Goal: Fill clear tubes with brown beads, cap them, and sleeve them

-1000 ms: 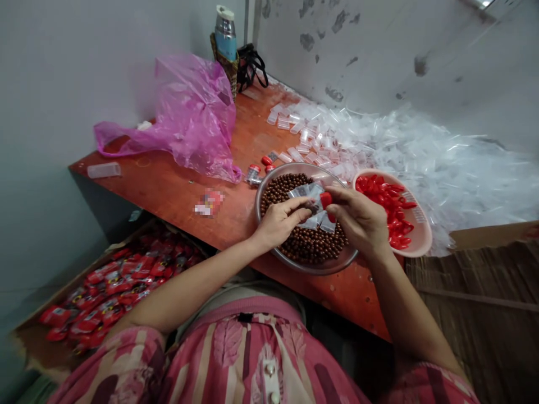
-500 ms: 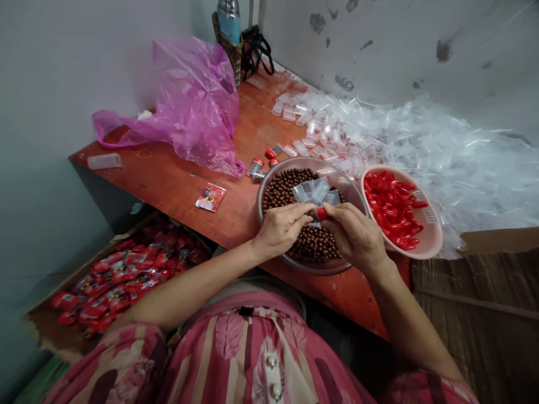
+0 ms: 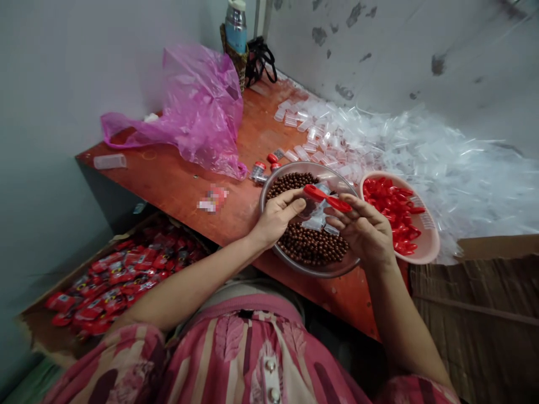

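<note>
— Over the metal bowl (image 3: 269,193) of brown balls (image 3: 311,247), what's in the hands?

— The left hand (image 3: 275,216) has its fingers closed around a small clear tube (image 3: 309,205), which wears a red cap (image 3: 315,192) on top. It's held just above the balls, towards the bowl's far side. The right hand (image 3: 366,230) is loosely curled, fingertips pinching a second red cap (image 3: 339,204) right beside the tube's top.

— Touching the tube?

— The two caps sit end to end; I can't tell whether they touch. A few more clear tubes (image 3: 324,224) lie on the balls beneath the hands.

— And around the bowl?

— Just right of it, a pink bowl (image 3: 429,247) full of red caps (image 3: 393,210). Behind both, a big heap of empty clear tubes (image 3: 400,146) spreads along the wall. A crumpled pink plastic bag (image 3: 197,112) lies on the far left of the orange table (image 3: 177,179), with a bottle (image 3: 236,25) in the corner. Down to the left, below the table, a cardboard box (image 3: 40,345) holds red sachets (image 3: 118,275).
</note>
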Action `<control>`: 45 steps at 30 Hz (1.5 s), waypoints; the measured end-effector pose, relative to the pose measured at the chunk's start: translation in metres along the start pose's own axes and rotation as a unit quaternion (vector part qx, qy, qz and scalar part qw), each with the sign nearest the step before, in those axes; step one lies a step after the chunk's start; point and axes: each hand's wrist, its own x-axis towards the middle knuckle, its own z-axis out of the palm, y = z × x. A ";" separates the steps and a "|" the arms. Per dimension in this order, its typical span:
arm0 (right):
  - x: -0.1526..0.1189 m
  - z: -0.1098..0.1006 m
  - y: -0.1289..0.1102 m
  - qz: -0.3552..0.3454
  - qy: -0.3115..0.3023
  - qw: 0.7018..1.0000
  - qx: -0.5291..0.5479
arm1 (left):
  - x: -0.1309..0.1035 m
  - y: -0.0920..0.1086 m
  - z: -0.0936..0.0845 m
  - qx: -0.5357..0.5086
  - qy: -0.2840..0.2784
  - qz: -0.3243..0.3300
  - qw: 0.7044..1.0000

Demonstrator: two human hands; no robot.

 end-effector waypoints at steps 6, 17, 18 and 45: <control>0.002 0.000 0.002 0.033 0.009 0.998 0.044 | -0.006 0.001 -0.001 0.199 -0.017 0.094 0.975; 0.016 0.033 -0.003 0.208 -0.131 0.951 0.186 | -0.008 0.000 -0.002 0.290 -0.070 0.169 0.939; 0.015 0.037 -0.003 0.201 -0.110 0.955 0.186 | -0.007 0.000 -0.003 0.294 -0.070 0.180 0.936; 0.025 0.020 0.017 -0.025 -0.270 0.591 -0.760 | 0.028 0.027 -0.036 0.406 0.036 0.197 0.892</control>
